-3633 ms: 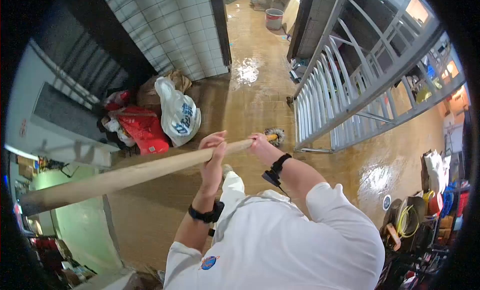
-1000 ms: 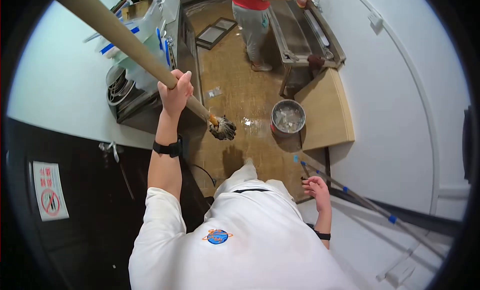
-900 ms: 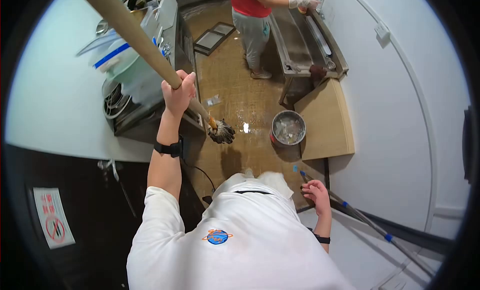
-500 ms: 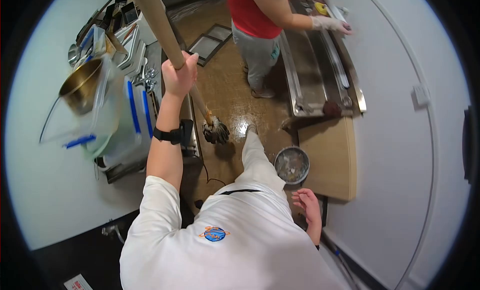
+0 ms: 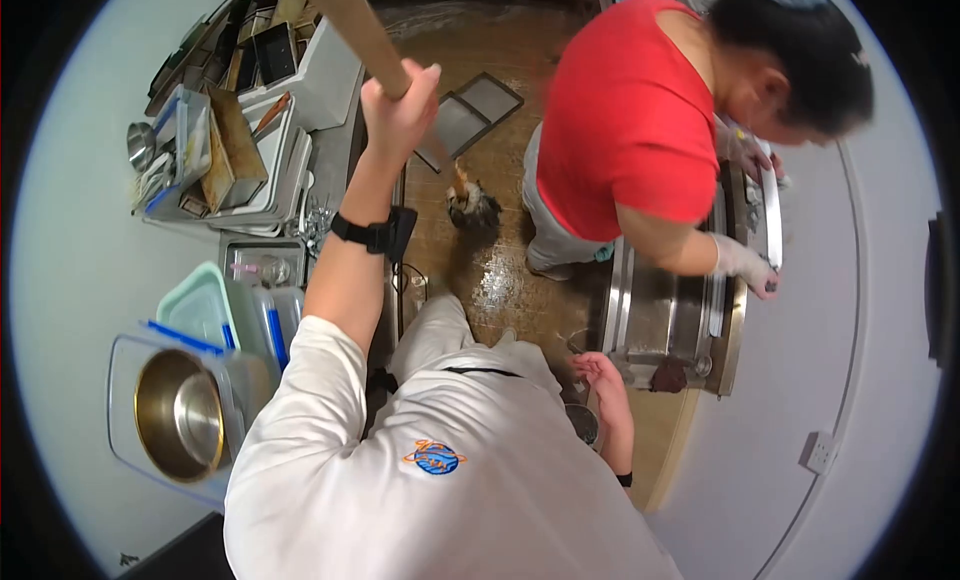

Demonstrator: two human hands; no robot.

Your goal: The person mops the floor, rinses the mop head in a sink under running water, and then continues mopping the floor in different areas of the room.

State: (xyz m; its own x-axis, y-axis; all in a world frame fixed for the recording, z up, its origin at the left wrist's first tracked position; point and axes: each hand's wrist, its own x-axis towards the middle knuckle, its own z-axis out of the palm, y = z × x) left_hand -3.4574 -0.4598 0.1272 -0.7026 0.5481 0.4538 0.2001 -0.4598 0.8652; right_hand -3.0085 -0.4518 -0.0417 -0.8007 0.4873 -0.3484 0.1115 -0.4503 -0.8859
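Observation:
My left hand (image 5: 402, 108) is wrapped round the wooden handle of a mop (image 5: 348, 25), arm reaching forward. The handle slants down to a dark, stringy mop head (image 5: 472, 205) resting on the wet brown floor. My right hand (image 5: 603, 378) hangs low on my right with nothing in it, its fingers loosely bent and apart. Close beneath it is a round metal bucket (image 5: 583, 423), mostly hidden by my body and forearm. Framed mesh panels (image 5: 472, 120) lie on the floor just beyond the mop head.
Ahead on the right, a person in red (image 5: 640, 120) leans over a steel sink unit (image 5: 668, 315), gloved hands on a long pale strip (image 5: 772, 210). A dark rag (image 5: 668, 376) lies on its near edge. The left counter carries plastic tubs (image 5: 200, 305), a metal pot (image 5: 180, 415) and stacked trays.
My view has moved forward, bringing the co-worker and sink closer. The mop, still in my left hand, appears slightly higher and further right. The bucket has slipped mostly behind my body.

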